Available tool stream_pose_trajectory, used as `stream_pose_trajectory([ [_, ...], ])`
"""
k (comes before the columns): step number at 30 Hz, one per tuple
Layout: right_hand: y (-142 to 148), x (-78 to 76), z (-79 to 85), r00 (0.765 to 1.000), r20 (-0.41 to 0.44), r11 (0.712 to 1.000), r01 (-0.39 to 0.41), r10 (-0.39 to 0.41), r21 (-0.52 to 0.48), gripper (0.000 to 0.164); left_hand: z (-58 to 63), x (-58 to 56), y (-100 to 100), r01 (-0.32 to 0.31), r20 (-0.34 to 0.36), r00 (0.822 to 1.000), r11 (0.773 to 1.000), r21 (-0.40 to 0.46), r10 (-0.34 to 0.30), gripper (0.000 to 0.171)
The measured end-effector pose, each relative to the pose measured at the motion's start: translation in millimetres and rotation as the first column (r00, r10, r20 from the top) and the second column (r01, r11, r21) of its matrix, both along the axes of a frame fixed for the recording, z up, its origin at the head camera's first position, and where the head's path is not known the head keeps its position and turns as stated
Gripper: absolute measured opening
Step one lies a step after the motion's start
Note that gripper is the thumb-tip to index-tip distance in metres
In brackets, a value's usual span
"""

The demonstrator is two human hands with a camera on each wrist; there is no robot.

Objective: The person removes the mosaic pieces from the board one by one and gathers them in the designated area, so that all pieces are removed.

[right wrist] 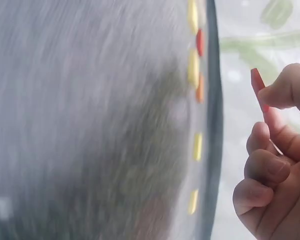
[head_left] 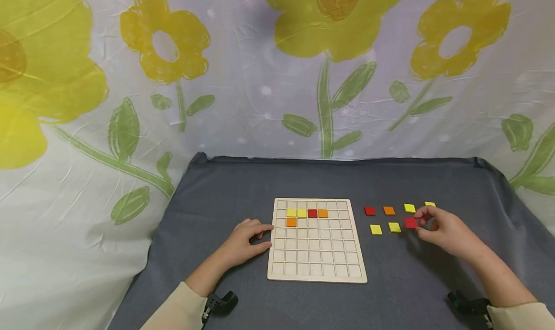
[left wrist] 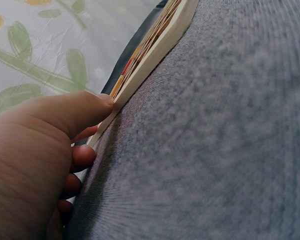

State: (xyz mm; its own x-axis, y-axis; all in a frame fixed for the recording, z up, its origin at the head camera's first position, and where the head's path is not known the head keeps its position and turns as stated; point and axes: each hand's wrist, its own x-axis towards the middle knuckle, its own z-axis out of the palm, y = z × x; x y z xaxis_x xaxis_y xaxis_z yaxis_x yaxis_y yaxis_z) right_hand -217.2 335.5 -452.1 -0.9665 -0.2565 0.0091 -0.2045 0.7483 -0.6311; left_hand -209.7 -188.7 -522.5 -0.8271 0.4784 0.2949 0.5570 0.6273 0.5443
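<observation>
A pale wooden board [head_left: 314,244] with a square grid lies on the dark cloth. In its upper rows sit two yellow tiles [head_left: 291,213], a red tile [head_left: 312,213] and two orange tiles [head_left: 291,222]. My left hand [head_left: 246,243] rests against the board's left edge, thumb and fingertips touching it; the left wrist view shows the thumb [left wrist: 90,111] at the rim. Right of the board, my right hand [head_left: 451,233] pinches a red square tile [head_left: 410,222] between thumb and finger. The right wrist view shows this tile [right wrist: 259,90] held above the cloth.
Loose tiles lie right of the board: a red one [head_left: 370,211], an orange one [head_left: 389,210] and several yellow ones [head_left: 376,230], one partly behind the right hand. A flower-printed curtain [head_left: 243,103] hangs behind the dark cloth-covered table [head_left: 243,185].
</observation>
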Motion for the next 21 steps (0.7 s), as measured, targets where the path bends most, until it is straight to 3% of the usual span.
stream_pose_trajectory([
  [8, 21, -10.8, -12.7, 0.999, 0.019, 0.999, -0.029, 0.029, 0.039, 0.029, 0.0, -0.3, 0, 0.002, 0.003, 1.000, 1.000, -0.001, -0.002, 0.036],
  [21, 27, -22.4, -26.2, 0.995, 0.086, 0.995, -0.048, 0.041, 0.086, 0.028, 0.2, 0.1, -1, 0.003, 0.006, 1.000, 1.000, 0.001, -0.003, 0.036],
])
